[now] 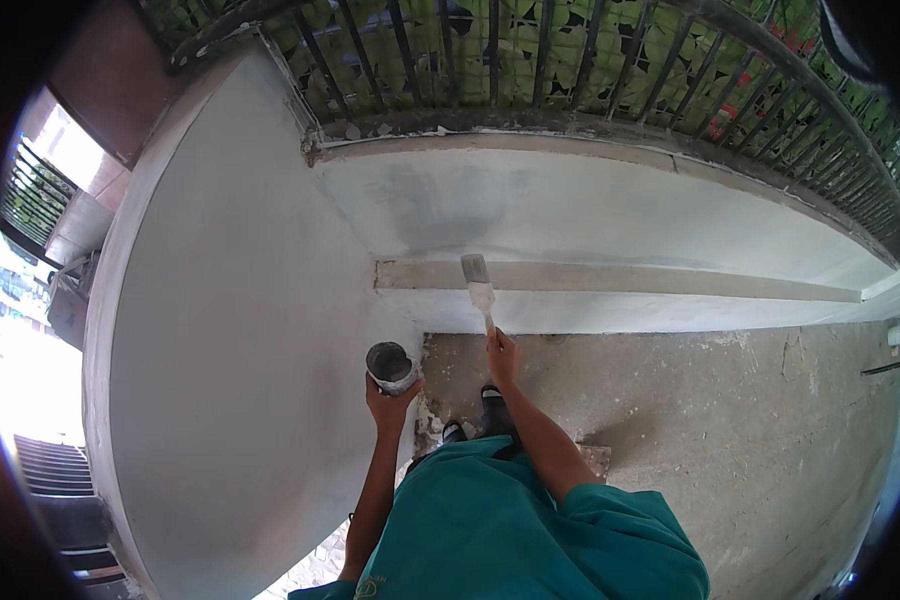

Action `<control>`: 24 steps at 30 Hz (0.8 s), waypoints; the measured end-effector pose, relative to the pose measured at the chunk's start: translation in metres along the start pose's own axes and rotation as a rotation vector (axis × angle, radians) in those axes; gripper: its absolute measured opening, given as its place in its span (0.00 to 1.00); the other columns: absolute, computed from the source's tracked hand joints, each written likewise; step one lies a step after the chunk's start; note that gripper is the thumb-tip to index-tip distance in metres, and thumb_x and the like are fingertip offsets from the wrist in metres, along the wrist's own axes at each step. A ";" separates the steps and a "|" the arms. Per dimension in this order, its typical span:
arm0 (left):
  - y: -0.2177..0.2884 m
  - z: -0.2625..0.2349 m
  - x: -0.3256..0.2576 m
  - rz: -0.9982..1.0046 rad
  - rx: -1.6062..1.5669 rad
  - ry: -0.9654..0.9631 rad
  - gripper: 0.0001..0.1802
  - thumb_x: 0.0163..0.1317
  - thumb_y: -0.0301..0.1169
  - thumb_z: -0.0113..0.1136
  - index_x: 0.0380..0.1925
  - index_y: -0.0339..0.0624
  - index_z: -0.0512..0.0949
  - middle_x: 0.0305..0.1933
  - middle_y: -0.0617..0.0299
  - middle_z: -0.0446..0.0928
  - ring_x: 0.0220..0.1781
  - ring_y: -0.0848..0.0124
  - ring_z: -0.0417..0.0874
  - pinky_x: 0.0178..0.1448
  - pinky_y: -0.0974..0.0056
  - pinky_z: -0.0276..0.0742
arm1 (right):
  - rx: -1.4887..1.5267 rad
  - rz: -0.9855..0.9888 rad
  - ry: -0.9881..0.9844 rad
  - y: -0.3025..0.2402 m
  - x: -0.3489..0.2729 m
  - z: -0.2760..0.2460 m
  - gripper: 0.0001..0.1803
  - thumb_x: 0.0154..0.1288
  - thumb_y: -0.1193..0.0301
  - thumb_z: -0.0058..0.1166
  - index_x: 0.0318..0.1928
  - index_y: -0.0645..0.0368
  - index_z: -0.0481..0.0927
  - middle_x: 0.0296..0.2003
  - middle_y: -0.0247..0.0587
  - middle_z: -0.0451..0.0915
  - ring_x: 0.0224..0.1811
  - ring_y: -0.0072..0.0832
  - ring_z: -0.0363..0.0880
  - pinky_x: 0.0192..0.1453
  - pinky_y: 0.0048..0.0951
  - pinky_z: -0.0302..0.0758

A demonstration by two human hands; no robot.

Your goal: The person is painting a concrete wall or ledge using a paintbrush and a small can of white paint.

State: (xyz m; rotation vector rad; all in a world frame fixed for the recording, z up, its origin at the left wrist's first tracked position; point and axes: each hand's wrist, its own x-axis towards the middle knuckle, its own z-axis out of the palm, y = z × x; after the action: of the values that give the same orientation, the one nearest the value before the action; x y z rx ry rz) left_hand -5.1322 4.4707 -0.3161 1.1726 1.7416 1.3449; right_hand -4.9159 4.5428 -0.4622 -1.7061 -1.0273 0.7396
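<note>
Head view: the right hand (503,357) pinches the slim handle of a flat paintbrush (479,290) between closed fingers, its broad bristles coated grey and its pale body smeared with whitish paint. Bristles point toward the far side, in front of a long, narrow ledge (670,280) with a dull beige top; whether they touch it, I cannot tell.

To the left and nearer, the left hand (390,402) is curled around the lower part of a round cup (402,385), dark grey inside, its outer wall crusted with pale, dried paint. The cup is tilted so its open mouth shows.

Beyond the ledge stands a smooth, whitish far wall (600,200) with a cloudy grey patch (445,205) toward its left end. Above it runs a railing (540,60) of thin dark metal bars, with broad green leaves (520,40) behind. A flat, pale grey left wall (230,280) fills that side. On the right spreads a rough concrete floor (710,410), flecked with white spots.
</note>
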 end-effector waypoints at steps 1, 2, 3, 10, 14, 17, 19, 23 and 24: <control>-0.001 -0.001 -0.001 -0.001 -0.008 -0.007 0.42 0.32 0.35 0.83 0.50 0.36 0.71 0.46 0.54 0.79 0.47 0.63 0.81 0.52 0.61 0.76 | -0.008 0.018 -0.032 -0.001 -0.004 -0.001 0.18 0.70 0.59 0.49 0.41 0.63 0.81 0.17 0.33 0.73 0.21 0.18 0.70 0.27 0.27 0.68; 0.000 0.001 0.000 0.000 -0.007 -0.014 0.42 0.32 0.35 0.83 0.50 0.36 0.71 0.46 0.54 0.79 0.47 0.63 0.81 0.52 0.61 0.76 | -0.008 0.022 -0.026 -0.003 -0.003 -0.002 0.18 0.70 0.59 0.49 0.41 0.63 0.81 0.17 0.33 0.73 0.21 0.18 0.70 0.27 0.27 0.68; 0.001 0.004 0.000 -0.001 -0.035 -0.019 0.42 0.33 0.35 0.83 0.50 0.36 0.71 0.46 0.54 0.79 0.47 0.63 0.81 0.52 0.60 0.76 | 0.006 -0.003 0.015 -0.006 0.002 -0.001 0.18 0.70 0.59 0.49 0.42 0.63 0.81 0.17 0.32 0.72 0.21 0.18 0.69 0.27 0.27 0.67; -0.002 -0.004 -0.003 0.029 -0.005 -0.038 0.42 0.34 0.34 0.82 0.51 0.36 0.71 0.47 0.55 0.78 0.47 0.64 0.81 0.51 0.60 0.77 | 0.155 -0.068 0.090 -0.086 0.027 0.007 0.18 0.70 0.59 0.51 0.44 0.63 0.80 0.17 0.32 0.72 0.20 0.19 0.68 0.26 0.26 0.67; 0.003 -0.007 -0.003 0.004 -0.039 -0.032 0.41 0.34 0.33 0.82 0.51 0.37 0.71 0.47 0.56 0.78 0.48 0.65 0.80 0.51 0.61 0.77 | 0.154 0.019 0.118 -0.066 0.040 0.015 0.18 0.70 0.59 0.51 0.43 0.63 0.80 0.17 0.32 0.72 0.19 0.19 0.68 0.25 0.27 0.67; 0.002 -0.016 0.002 -0.032 -0.052 -0.031 0.42 0.34 0.27 0.81 0.54 0.38 0.70 0.51 0.56 0.77 0.51 0.65 0.79 0.55 0.61 0.76 | 0.003 -0.006 0.118 -0.029 0.030 0.022 0.18 0.70 0.59 0.51 0.40 0.63 0.81 0.16 0.33 0.72 0.19 0.19 0.68 0.25 0.28 0.66; -0.002 -0.023 0.001 -0.008 0.019 0.008 0.41 0.35 0.27 0.80 0.53 0.38 0.71 0.50 0.56 0.77 0.51 0.66 0.79 0.55 0.61 0.76 | -0.014 0.089 0.056 -0.018 0.009 0.023 0.18 0.70 0.59 0.50 0.37 0.62 0.80 0.16 0.34 0.72 0.19 0.19 0.69 0.25 0.28 0.66; -0.004 -0.020 0.001 -0.016 0.036 0.005 0.41 0.35 0.27 0.80 0.53 0.38 0.71 0.50 0.57 0.77 0.51 0.66 0.79 0.55 0.61 0.76 | 0.058 0.098 -0.050 -0.015 -0.011 0.014 0.18 0.70 0.58 0.49 0.35 0.62 0.80 0.16 0.34 0.72 0.20 0.20 0.70 0.25 0.29 0.66; -0.005 -0.017 0.002 0.000 0.014 0.001 0.41 0.35 0.30 0.81 0.52 0.37 0.71 0.49 0.56 0.78 0.49 0.65 0.80 0.54 0.61 0.76 | 0.047 0.075 -0.087 -0.019 -0.012 0.011 0.19 0.70 0.57 0.48 0.35 0.61 0.79 0.16 0.34 0.72 0.20 0.19 0.70 0.25 0.29 0.66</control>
State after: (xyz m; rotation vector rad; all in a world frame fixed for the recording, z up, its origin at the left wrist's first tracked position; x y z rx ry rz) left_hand -5.1498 4.4653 -0.3163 1.1796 1.7544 1.3349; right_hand -4.9360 4.5402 -0.4482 -1.6923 -1.0020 0.8868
